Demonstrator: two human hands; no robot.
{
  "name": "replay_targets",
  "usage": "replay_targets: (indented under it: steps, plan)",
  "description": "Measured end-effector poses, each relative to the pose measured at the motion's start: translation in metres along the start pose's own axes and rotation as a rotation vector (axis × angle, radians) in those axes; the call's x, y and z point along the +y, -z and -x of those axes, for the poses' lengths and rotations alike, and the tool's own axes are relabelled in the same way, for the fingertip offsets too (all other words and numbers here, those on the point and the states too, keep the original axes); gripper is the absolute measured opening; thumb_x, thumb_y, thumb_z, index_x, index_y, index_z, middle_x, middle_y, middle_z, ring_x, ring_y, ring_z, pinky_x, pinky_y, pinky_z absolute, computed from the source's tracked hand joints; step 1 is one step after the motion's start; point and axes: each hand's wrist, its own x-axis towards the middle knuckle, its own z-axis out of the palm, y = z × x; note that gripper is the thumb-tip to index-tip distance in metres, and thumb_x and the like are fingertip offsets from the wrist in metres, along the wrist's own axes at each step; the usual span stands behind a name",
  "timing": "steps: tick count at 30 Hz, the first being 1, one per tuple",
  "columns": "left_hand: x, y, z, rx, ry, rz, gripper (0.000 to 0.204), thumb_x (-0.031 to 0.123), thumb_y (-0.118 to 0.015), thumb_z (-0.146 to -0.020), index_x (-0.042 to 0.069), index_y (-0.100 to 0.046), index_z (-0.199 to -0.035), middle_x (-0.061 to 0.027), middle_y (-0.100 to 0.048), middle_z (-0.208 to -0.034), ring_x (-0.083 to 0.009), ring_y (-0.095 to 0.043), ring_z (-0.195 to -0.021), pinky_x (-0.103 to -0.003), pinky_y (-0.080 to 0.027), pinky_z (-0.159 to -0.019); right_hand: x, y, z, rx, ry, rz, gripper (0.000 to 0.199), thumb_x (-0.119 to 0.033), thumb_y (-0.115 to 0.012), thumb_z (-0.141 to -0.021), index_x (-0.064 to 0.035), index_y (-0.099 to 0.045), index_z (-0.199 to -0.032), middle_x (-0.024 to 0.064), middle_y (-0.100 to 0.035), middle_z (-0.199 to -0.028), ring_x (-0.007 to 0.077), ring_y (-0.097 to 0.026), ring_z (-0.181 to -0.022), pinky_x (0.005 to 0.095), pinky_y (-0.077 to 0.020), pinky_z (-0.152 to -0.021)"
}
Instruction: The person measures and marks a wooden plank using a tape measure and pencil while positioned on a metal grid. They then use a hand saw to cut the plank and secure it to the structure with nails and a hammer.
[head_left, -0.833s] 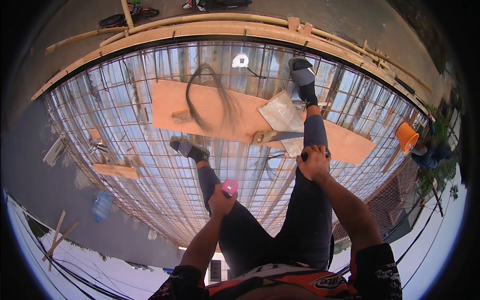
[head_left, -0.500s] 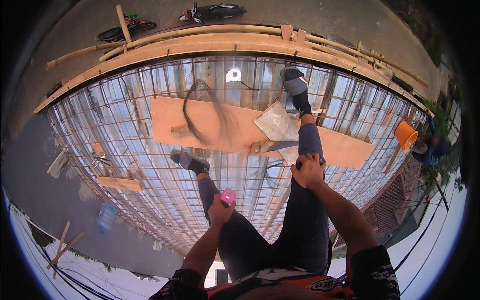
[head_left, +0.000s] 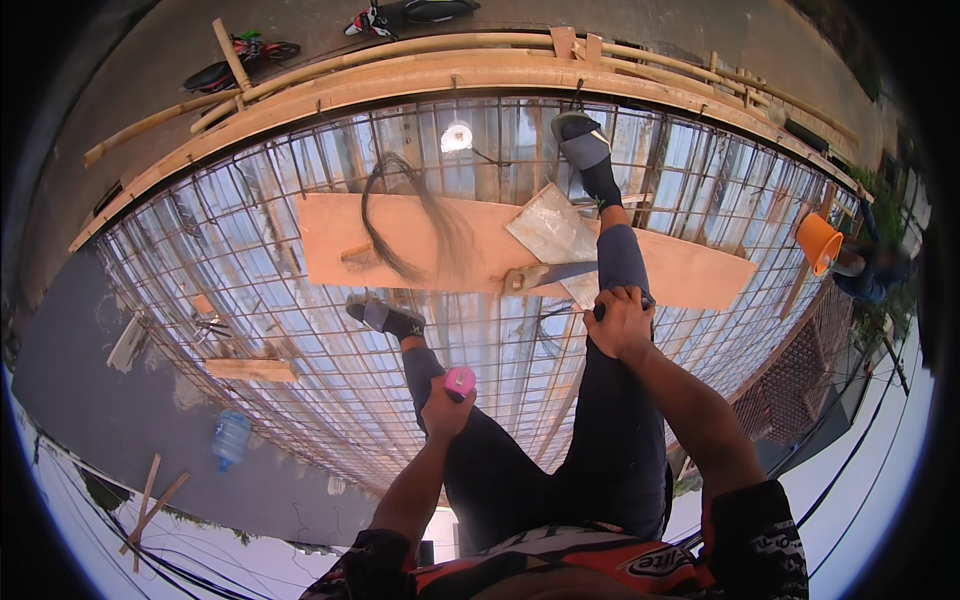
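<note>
My left hand [head_left: 447,411] is closed around a pink, rounded tape measure [head_left: 460,381] and rests by my left knee. My right hand [head_left: 622,326] lies on my right knee, its fingers wrapped round a dark tool handle [head_left: 600,312]; only the black ends show, so its kind is hidden. Beyond that knee, a handsaw [head_left: 527,278] with a wooden handle lies on a long plywood board [head_left: 690,268], partly behind my leg. A bundle of thin dark wire [head_left: 372,225] lies across the board's left half. A pale flat offcut [head_left: 553,226] sits beside my right leg.
My feet stand on a rebar grid [head_left: 250,240] over metal sheeting. Timber and bamboo [head_left: 400,80] edge the far side. A wood block [head_left: 250,370] lies at left, and a blue water jug [head_left: 231,440] beyond the grid. At right, a person [head_left: 872,272] is by an orange bucket [head_left: 819,243].
The view has shifted slightly. Both hands keep their grips near my knees. The orange bucket at the right appears a little more upright.
</note>
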Motion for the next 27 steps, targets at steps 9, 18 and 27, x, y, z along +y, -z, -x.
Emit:
replay_targets:
  steps: [9, 18, 27]
  plan:
    - [-0.003, -0.005, 0.000, 0.014, 0.003, -0.002, 0.065, 0.048, -0.087, -0.087, 0.015, -0.058, -0.136, -0.0162, -0.077, -0.119, -0.0411, -0.076, -0.111, -0.053, -0.058, -0.097, -0.005, 0.003, 0.001, -0.033, -0.014, 0.025, 0.043, -0.046, -0.069, -0.100, -0.0124, -0.075, -0.127, 0.0079, -0.066, -0.143, 0.0303, -0.046, -0.149, 0.0805, -0.0312, -0.119]
    - [-0.004, 0.007, 0.004, 0.069, -0.024, 0.071, 0.064, 0.047, -0.086, -0.088, 0.015, -0.058, -0.136, -0.0100, -0.078, -0.106, -0.0344, -0.078, -0.098, -0.049, -0.059, -0.091, -0.018, 0.022, 0.003, 0.014, 0.014, 0.022, 0.042, -0.043, -0.072, -0.097, -0.0129, -0.076, -0.126, 0.0071, -0.069, -0.141, 0.0310, -0.050, -0.147, 0.0759, -0.0347, -0.119]
    - [-0.016, 0.027, 0.010, 0.115, -0.041, 0.130, 0.071, 0.052, -0.085, -0.089, 0.013, -0.056, -0.141, -0.0168, -0.078, -0.120, -0.0407, -0.076, -0.111, -0.052, -0.058, -0.098, -0.051, 0.057, 0.009, 0.085, 0.136, 0.050, 0.045, -0.044, -0.068, -0.099, -0.0103, -0.075, -0.129, 0.0128, -0.074, -0.135, 0.0343, -0.063, -0.136, 0.0683, -0.0327, -0.122]
